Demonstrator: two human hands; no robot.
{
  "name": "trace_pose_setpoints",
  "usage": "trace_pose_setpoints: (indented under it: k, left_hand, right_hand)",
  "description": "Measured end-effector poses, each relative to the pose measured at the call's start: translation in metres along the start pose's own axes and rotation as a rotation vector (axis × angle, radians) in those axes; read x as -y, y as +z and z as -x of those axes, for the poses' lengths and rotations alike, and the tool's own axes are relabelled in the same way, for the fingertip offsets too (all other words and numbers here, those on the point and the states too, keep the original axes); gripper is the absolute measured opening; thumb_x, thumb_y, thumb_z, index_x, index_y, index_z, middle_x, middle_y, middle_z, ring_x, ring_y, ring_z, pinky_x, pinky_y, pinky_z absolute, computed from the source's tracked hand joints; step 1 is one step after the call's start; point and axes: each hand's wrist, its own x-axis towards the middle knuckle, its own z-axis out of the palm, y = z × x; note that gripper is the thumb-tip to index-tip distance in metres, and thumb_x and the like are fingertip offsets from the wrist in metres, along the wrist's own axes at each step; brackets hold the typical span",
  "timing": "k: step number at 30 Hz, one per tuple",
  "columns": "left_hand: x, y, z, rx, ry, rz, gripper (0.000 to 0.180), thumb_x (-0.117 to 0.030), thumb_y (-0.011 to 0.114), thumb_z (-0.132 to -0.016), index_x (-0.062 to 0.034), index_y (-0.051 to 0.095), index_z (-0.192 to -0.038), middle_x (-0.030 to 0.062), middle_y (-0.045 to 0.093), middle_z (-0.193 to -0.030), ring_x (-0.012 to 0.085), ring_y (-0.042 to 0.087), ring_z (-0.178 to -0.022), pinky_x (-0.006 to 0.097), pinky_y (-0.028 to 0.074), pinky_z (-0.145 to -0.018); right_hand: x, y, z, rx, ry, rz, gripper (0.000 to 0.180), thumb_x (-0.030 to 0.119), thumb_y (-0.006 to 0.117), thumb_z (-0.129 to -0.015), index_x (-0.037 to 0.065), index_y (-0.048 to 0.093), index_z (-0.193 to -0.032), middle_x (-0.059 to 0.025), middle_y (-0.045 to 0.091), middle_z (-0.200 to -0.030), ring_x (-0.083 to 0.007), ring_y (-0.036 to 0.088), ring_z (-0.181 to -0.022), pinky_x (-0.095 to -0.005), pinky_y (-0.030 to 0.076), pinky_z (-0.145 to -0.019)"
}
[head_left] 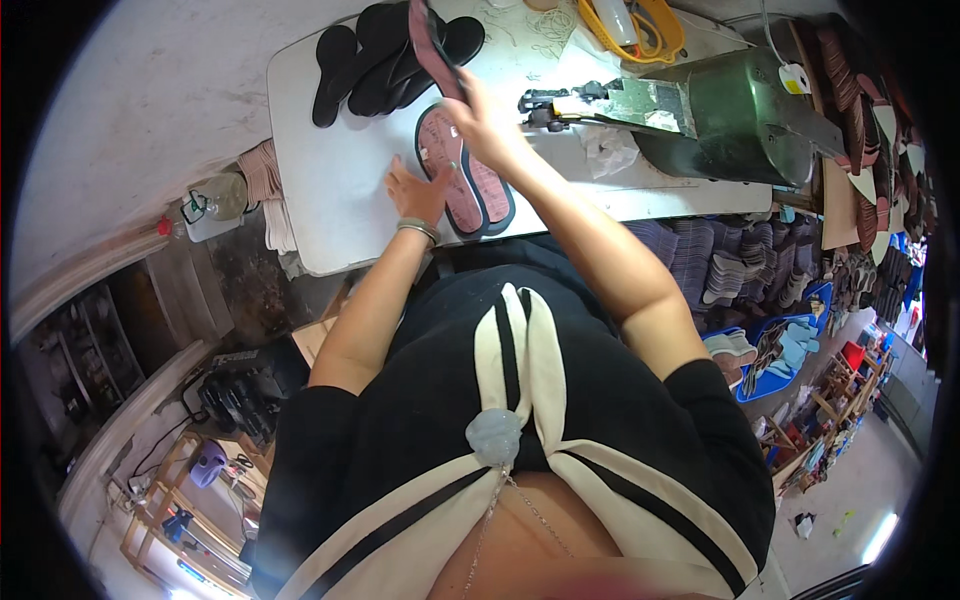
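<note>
My right hand [485, 125] grips one end of a shoe sole [428, 50], pinkish on its face with a dark edge. The sole is raised and tilted, pointing away toward the far side of the white table. Below it, two more pink soles with dark rims lie side by side: a left sole [437, 138] and a right sole [491, 192]. My left hand [418, 192] is beside the left sole, fingers spread and thumb over its edge; whether it presses on it I cannot tell. Several black soles [368, 62] lie overlapped at the far left of the table.
A green sewing machine [735, 110] occupies the table's right side. Behind it sits a yellow basket [665, 40]; loose thread [545, 35] lies nearby. Stacked soles [690, 260] and a blue crate [775, 385] are to the right below the table. A plastic jug [215, 205] stands left.
</note>
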Motion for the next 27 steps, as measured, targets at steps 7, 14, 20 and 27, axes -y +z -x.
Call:
trace_pose_setpoints:
  k: [7, 14, 20, 27]
  left_hand:
    - [0.049, 0.013, -0.017, 0.271, -0.13, 0.449, 0.079, -0.02, 0.076, -0.075, 0.0019, 0.029, -0.135, 0.0088, 0.058, -0.088, 0.0161, 0.059, -0.07, 0.028, 0.049, -0.059]
    - [-0.003, -0.011, -0.004, 0.7, -0.672, 1.152, 0.025, -0.022, 0.069, -0.084, -0.0104, 0.052, -0.097, 0.0001, 0.054, -0.079, 0.0097, 0.048, -0.058, 0.021, 0.04, -0.051]
    - [-0.026, -0.053, 0.008, 0.931, -0.371, 1.056, 0.021, -0.023, 0.064, -0.087, -0.0102, 0.059, -0.104, -0.0002, 0.062, -0.088, 0.0077, 0.057, -0.069, 0.022, 0.045, -0.059]
    - [-0.074, -0.066, 0.02, 0.939, -0.191, 1.134, 0.022, -0.013, 0.059, -0.09, -0.0036, 0.059, -0.11, 0.004, 0.065, -0.096, 0.0154, 0.065, -0.083, 0.032, 0.055, -0.072]
  right_hand:
    - [-0.021, 0.037, 0.021, 0.107, -0.184, 0.16, 0.047, 0.023, 0.064, -0.08, -0.002, 0.054, -0.118, -0.025, 0.055, -0.119, -0.0372, 0.055, -0.109, -0.0408, 0.045, -0.092]
    - [-0.139, 0.043, 0.057, 0.175, 0.394, -0.503, 0.042, 0.002, 0.065, -0.082, -0.004, 0.051, -0.121, -0.0042, 0.063, -0.091, -0.0097, 0.06, -0.082, -0.023, 0.049, -0.073]
    - [-0.1, -0.015, 0.075, 0.345, 0.506, -0.933, 0.03, 0.005, 0.061, -0.086, -0.001, 0.06, -0.115, -0.0079, 0.066, -0.103, -0.0124, 0.063, -0.088, -0.0258, 0.049, -0.083]
    - [-0.053, -0.06, 0.083, 0.186, 0.399, -0.816, 0.028, 0.007, 0.063, -0.085, -0.006, 0.061, -0.11, -0.0103, 0.068, -0.093, -0.0163, 0.064, -0.083, -0.0271, 0.05, -0.075]
